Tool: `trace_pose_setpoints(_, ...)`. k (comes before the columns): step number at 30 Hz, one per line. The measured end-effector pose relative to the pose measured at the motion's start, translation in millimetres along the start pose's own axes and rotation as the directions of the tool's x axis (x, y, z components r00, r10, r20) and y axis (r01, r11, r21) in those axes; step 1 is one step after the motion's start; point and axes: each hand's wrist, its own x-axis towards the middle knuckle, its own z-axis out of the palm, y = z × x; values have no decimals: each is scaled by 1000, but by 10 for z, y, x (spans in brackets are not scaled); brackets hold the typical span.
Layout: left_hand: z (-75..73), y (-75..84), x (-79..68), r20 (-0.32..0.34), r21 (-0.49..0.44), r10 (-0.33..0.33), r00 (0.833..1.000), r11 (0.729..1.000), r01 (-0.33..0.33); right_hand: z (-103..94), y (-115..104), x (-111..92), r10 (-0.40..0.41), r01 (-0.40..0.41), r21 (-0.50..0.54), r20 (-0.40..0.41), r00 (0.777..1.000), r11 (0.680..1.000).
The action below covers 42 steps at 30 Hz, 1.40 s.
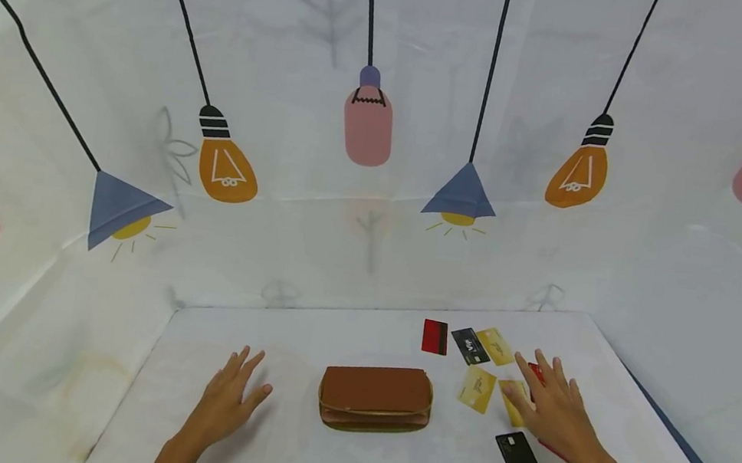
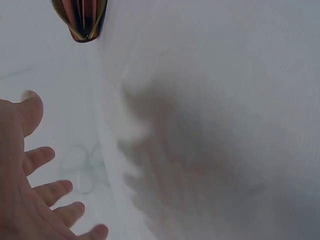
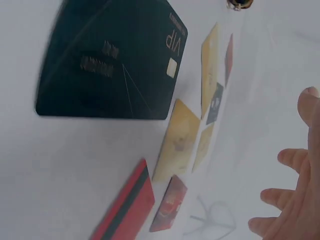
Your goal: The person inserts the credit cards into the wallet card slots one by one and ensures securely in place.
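Observation:
A brown wallet (image 1: 376, 388) with a gold zip lies on the white table, between the two hands. Its end (image 2: 86, 31) shows inner folds between the zip edges in the left wrist view. My left hand (image 1: 226, 401), fingers spread, hovers left of the wallet and holds nothing. On the right, my right hand (image 1: 557, 415) hovers with spread fingers over several cards, also holding nothing. Nearest to it are a gold card (image 1: 514, 408), a black VIP card (image 3: 112, 65) and a red card with a dark stripe (image 3: 131, 202). The hand partly hides two red cards in the head view.
Further back lie another red card (image 1: 434, 336), a smaller-looking black card (image 1: 470, 346) and two gold cards, one the upper gold card (image 1: 496, 346), the other the lower gold card (image 1: 477, 389). A white sheet printed with lamps (image 1: 462, 192) hangs behind the table.

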Motion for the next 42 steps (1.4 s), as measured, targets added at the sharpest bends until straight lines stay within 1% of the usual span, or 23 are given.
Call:
trace_pose_setpoints(3,55,19,-23,-2,-66,39,999,997,-39,25,-19,-54,-4,3,34,24,1000,999)
trace_pose_setpoints(7,136,105,-36,13,-142,76,997,987,-74,65,-32,-123,-1,-1,59,32,999,998)
trace_pose_setpoints(9,179,149,-44,25,-158,82,996,984,-78,83,-48,-163,12,-14,58,37,999,998)
trace_pose_setpoints(13,253,226,-86,47,-191,86,995,979,-75,102,-96,-254,54,-59,65,76,996,996)
trace_pose_setpoints(15,280,257,-110,60,-208,106,993,974,-92,100,-118,-292,64,-69,65,81,995,996)
trace_pose_setpoints(16,292,269,-119,64,-222,127,990,969,-110,97,-130,-307,67,-72,62,81,994,995)
trace_pose_setpoints(19,311,299,-138,80,-259,213,974,948,-186,102,-165,-347,64,-67,54,57,996,996)
trace_pose_setpoints(23,347,352,-144,120,-311,321,940,911,-271,126,-213,-404,70,-71,73,23,997,995)
trace_pose_setpoints(25,382,392,-143,146,-344,358,922,892,-292,135,-230,-431,86,-88,86,23,996,992)
trace_pose_setpoints(27,427,435,-146,162,-361,384,909,881,-307,140,-242,-455,110,-113,94,36,993,989)
trace_pose_setpoints(29,484,481,-136,164,-381,406,899,867,-322,142,-234,-468,130,-136,103,60,990,985)
trace_pose_setpoints(30,509,502,-132,163,-387,411,897,863,-326,143,-229,-471,138,-146,108,74,988,983)
trace_pose_setpoints(34,578,567,-109,133,-394,427,895,851,-347,152,-206,-472,154,-169,133,116,981,977)
trace_pose_setpoints(37,606,605,-90,122,-380,422,898,856,-350,164,-189,-485,150,-167,149,117,982,975)
trace_pose_setpoints(42,630,646,-69,115,-365,386,915,873,-323,189,-177,-511,119,-133,168,90,989,977)
